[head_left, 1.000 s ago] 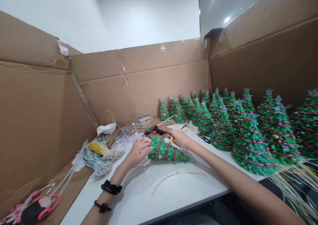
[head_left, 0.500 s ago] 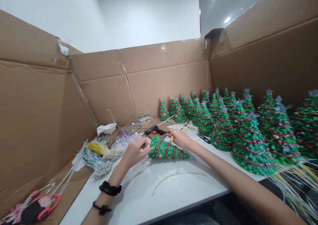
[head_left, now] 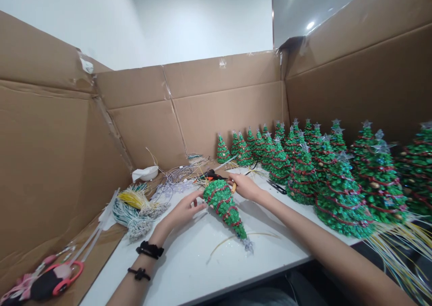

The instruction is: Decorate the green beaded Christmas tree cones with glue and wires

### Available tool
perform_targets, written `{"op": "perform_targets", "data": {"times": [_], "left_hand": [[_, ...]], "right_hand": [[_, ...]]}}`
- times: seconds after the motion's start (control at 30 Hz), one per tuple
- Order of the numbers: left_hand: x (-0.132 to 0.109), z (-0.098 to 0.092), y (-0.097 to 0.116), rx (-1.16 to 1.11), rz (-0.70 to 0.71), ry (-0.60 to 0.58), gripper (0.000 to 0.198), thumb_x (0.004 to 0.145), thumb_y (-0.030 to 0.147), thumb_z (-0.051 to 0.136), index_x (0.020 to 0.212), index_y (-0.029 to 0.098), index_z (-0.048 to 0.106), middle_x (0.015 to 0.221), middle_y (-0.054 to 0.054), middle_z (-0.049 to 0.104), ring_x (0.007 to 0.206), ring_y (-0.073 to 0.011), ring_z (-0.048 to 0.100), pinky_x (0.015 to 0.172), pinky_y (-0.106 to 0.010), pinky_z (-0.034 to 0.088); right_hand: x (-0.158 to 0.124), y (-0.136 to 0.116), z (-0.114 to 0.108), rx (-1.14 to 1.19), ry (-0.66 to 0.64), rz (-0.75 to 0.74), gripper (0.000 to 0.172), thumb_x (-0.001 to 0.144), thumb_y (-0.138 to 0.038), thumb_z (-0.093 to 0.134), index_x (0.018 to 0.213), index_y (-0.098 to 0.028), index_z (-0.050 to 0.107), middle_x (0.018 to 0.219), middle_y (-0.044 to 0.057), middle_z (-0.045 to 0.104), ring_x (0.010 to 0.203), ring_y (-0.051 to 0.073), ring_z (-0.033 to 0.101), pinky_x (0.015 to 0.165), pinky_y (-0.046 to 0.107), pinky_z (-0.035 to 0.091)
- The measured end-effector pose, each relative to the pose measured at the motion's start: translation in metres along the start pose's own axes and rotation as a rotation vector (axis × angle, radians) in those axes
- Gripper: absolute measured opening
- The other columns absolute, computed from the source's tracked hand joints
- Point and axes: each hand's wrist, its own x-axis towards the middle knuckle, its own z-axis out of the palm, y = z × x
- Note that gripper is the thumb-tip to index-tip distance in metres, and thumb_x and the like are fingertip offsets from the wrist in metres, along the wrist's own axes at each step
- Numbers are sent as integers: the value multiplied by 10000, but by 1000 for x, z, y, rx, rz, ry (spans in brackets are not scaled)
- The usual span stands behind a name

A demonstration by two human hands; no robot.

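Note:
A small green Christmas tree (head_left: 224, 204) with red garland lies on its side on the white table (head_left: 189, 261). Its clear star points toward me. My left hand (head_left: 185, 211) is at the tree's base, thumb and fingers curved against its edge. Above the tree, my right hand (head_left: 245, 186) is closed around a small tool with an orange-yellow handle (head_left: 234, 187); its working end is hidden. A black and orange glue gun (head_left: 209, 175) lies just behind the tree.
Rows of finished trees (head_left: 303, 175) stand at right. Wire bundles (head_left: 135, 211) and a white scoop (head_left: 146, 174) lie at left, near pink-handled scissors (head_left: 69, 279). Black snips (head_left: 277, 187) and a curved yellow strand (head_left: 243, 236) are on the table. Cardboard walls (head_left: 222, 108) surround it.
The tree has turned so its tip has swung from the right toward me, showing the star. My left hand has shifted slightly at the base; my right hand has hardly moved.

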Motion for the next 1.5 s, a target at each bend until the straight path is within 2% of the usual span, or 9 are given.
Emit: {"op": "perform_targets", "data": {"times": [0.13, 0.27, 0.43, 0.67, 0.8, 0.97, 1.17, 1.33, 1.5], "left_hand": [[2, 6, 1, -42, -9, 27, 361, 818, 370, 490, 1136, 210, 551, 1025, -60, 606, 850, -178, 535, 690, -264, 436], [1, 8, 7, -97, -6, -23, 287, 822, 335, 469, 1055, 190, 552, 920, -42, 599, 797, -168, 519, 685, -259, 416], [2, 9, 9, -91, 34, -19, 250, 816, 394, 473, 936, 187, 541, 862, -34, 575, 748, -165, 480, 655, -255, 387], [6, 1, 4, -129, -13, 159, 360, 830, 507, 418, 656, 193, 420, 603, 43, 392, 569, -111, 364, 535, -224, 310], [7, -4, 5, -170, -75, 252, 403, 793, 538, 466, 592, 193, 410, 553, 55, 332, 519, -99, 319, 491, -221, 274], [8, -4, 11, -196, -120, 353, 416, 752, 524, 535, 543, 176, 445, 527, 53, 358, 513, -88, 326, 492, -215, 258], [9, -6, 12, -215, -249, 478, 466, 683, 569, 579, 483, 166, 459, 466, 54, 345, 476, -82, 314, 464, -218, 231], [8, -12, 14, -333, -418, 438, 453, 647, 596, 586, 598, 146, 579, 469, 58, 375, 445, -77, 324, 420, -205, 225], [8, -11, 18, -434, -547, 439, 476, 606, 624, 597, 638, 149, 575, 425, 91, 297, 386, -61, 264, 381, -193, 178]], "right_hand": [[0, 0, -1, -7, 16, 21, 145, 920, -226, 449, 889, -152, 570, 890, 81, 635, 822, 181, 575, 635, 240, 325], [1, 1, 1, -15, 33, 27, 143, 922, -201, 433, 900, -149, 564, 900, 85, 630, 829, 180, 570, 639, 240, 324], [2, 3, 3, -22, 40, 35, 137, 923, -175, 423, 921, -147, 557, 916, 93, 617, 836, 176, 563, 664, 240, 329], [0, -1, -2, 1, 79, 71, 144, 925, -172, 415, 888, -158, 553, 913, 77, 614, 819, 162, 554, 637, 234, 309], [1, -2, -1, 75, 83, 68, 133, 918, -183, 436, 867, -154, 555, 840, 61, 616, 752, 153, 542, 611, 228, 299], [1, -6, 0, 204, 52, -24, 146, 904, -165, 441, 837, -136, 567, 766, 51, 613, 705, 153, 538, 622, 226, 330], [-5, -16, -7, 239, -86, -120, 174, 895, -172, 435, 783, -139, 564, 722, 37, 594, 670, 142, 522, 598, 213, 337], [-8, -20, -8, 229, -145, -219, 169, 897, -204, 437, 766, -144, 525, 696, 23, 553, 619, 126, 467, 555, 208, 324], [-9, -19, -4, 265, -258, -377, 140, 897, -222, 448, 788, -159, 511, 709, 21, 564, 614, 124, 467, 565, 217, 337]]}}
